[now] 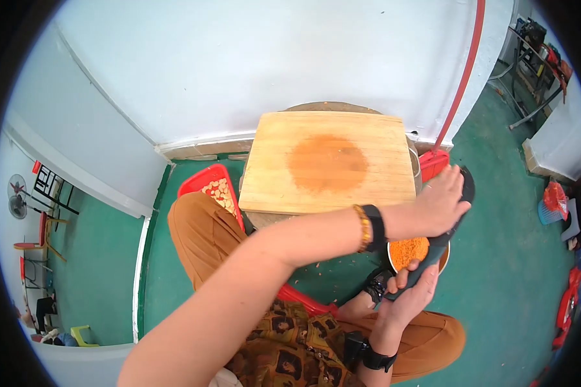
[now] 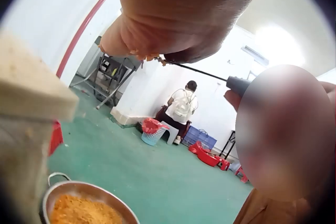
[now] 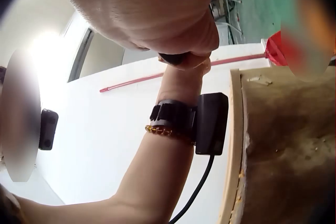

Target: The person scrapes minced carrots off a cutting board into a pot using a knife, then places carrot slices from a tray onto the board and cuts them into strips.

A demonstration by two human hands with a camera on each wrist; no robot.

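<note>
My right hand (image 1: 419, 293) grips the handle of a dark, broad-bladed knife (image 1: 438, 248), which slants up and away at the right of the head view. Across the body reaches my left arm; its hand (image 1: 442, 203) lies against the blade with the fingers extended. Orange crumbs (image 2: 149, 57) cling along the left hand's edge, beside the thin-looking blade (image 2: 202, 70) in the left wrist view. Under the knife stands a metal pan (image 2: 79, 184) of finely chopped orange food (image 1: 407, 251). In the right wrist view, the dark handle end (image 3: 173, 58) shows within the right hand.
A thick wooden cutting board (image 1: 261, 190), stained orange in its middle, lies on a round stump by the wall. To its left is a red basket (image 1: 203, 175) of pale pieces (image 1: 221, 193). A red dustpan (image 1: 432, 164) stands right of it. Another person (image 2: 181, 103) sits far off.
</note>
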